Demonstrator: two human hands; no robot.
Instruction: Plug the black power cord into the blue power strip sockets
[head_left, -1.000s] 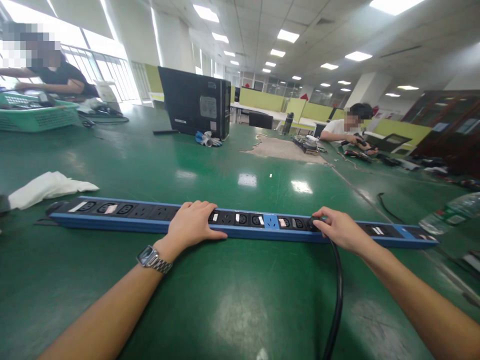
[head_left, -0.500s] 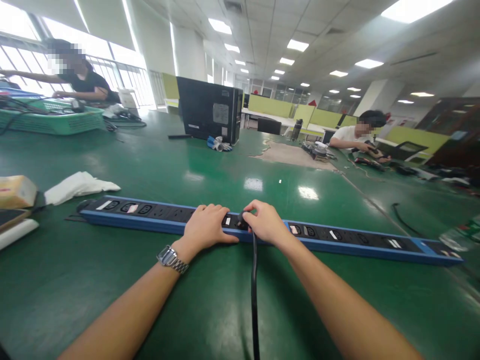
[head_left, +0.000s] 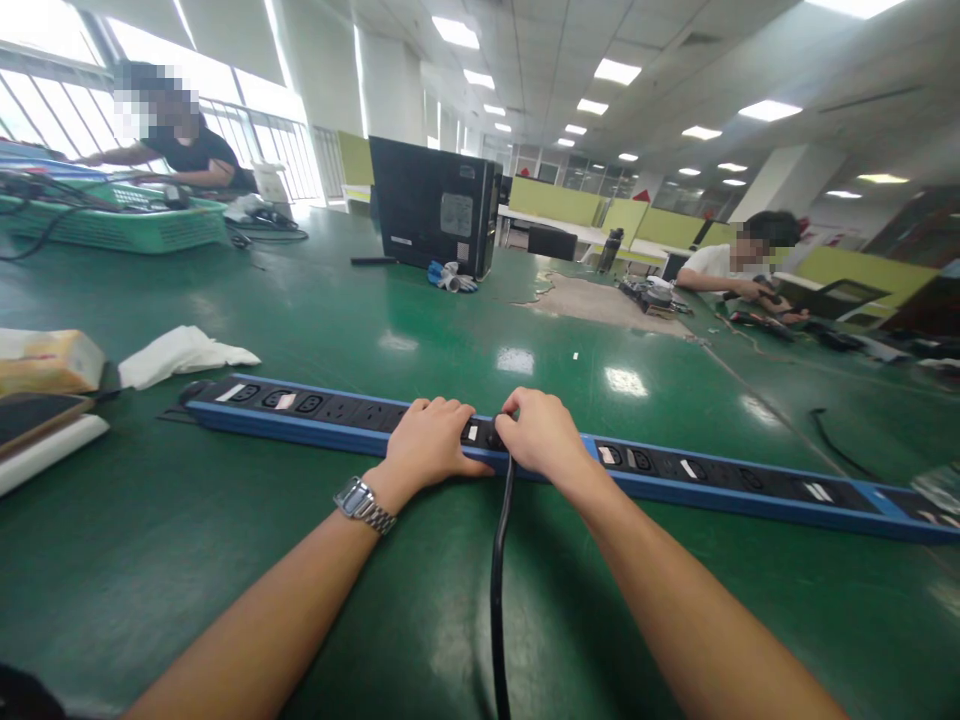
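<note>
A long blue power strip (head_left: pixel 352 412) with black sockets lies across the green table. My left hand (head_left: pixel 427 440) is wrapped over the strip left of its middle, thumb along the near side, a metal watch on the wrist. Just right of it, my right hand (head_left: pixel 541 430) is closed round a black plug (head_left: pixel 493 432) at a socket in the strip. The plug is mostly hidden by the fingers, so how far it sits in the socket cannot be seen. From it a black cable (head_left: pixel 498 580) runs down towards me.
Black computer case (head_left: pixel 427 205) with gloves (head_left: pixel 452 277) beside it at the back. Green basket (head_left: pixel 127 228) of cables at far left. Tissue pack (head_left: pixel 52 360), white cloth (head_left: pixel 184 356) and phone (head_left: pixel 37 420) at left. Two people sit across the table. Loose cable (head_left: pixel 840 448) at right.
The whole view has shifted, so the strip and table things appear further right. The plug appears lower and more upright against the strip, still in my right hand. My left hand keeps its hold.
</note>
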